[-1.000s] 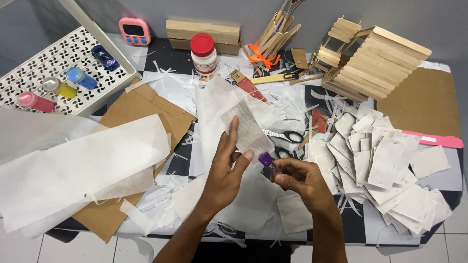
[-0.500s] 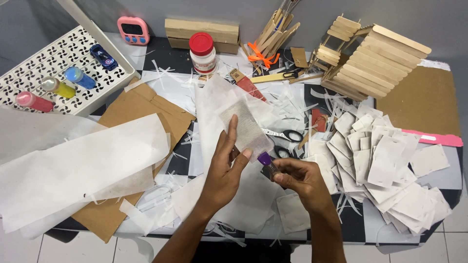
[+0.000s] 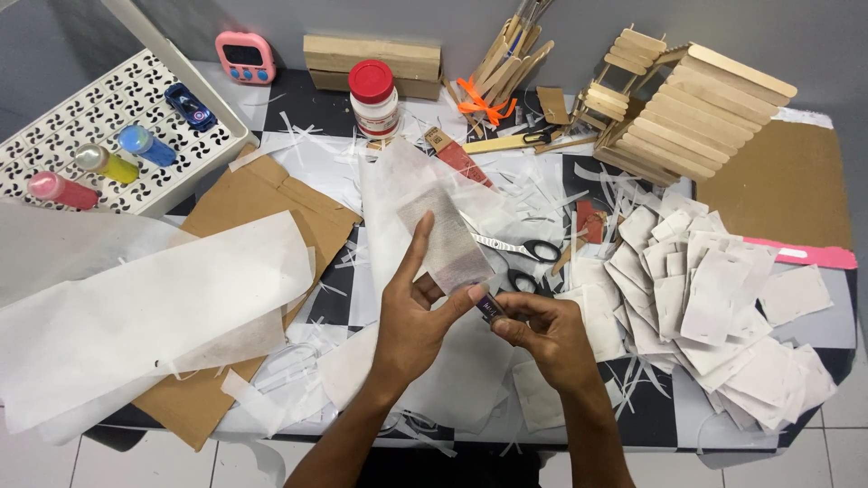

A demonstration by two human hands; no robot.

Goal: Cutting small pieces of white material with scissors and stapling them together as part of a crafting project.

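My left hand [image 3: 414, 318] holds a small rectangle of thin white tissue paper [image 3: 444, 237] upright between thumb and fingers, above the middle of the table. My right hand [image 3: 541, 333] pinches a small dark purple glue stick [image 3: 489, 309], its tip at the lower edge of the paper. Black-handled scissors [image 3: 517, 249] lie just behind my hands. A heap of cut white paper pieces [image 3: 705, 289] lies to the right.
Large white paper sheets [image 3: 136, 316] and brown cardboard [image 3: 262, 203] cover the left. A white perforated tray [image 3: 81, 117] holds coloured tubes. At the back stand a red-lidded jar [image 3: 374, 95], a pink timer [image 3: 245, 56], a wooden block [image 3: 371, 63] and a craft-stick house [image 3: 696, 108].
The glue stick's tip has shifted slightly against the paper's lower edge. My hands stay in nearly the same place.
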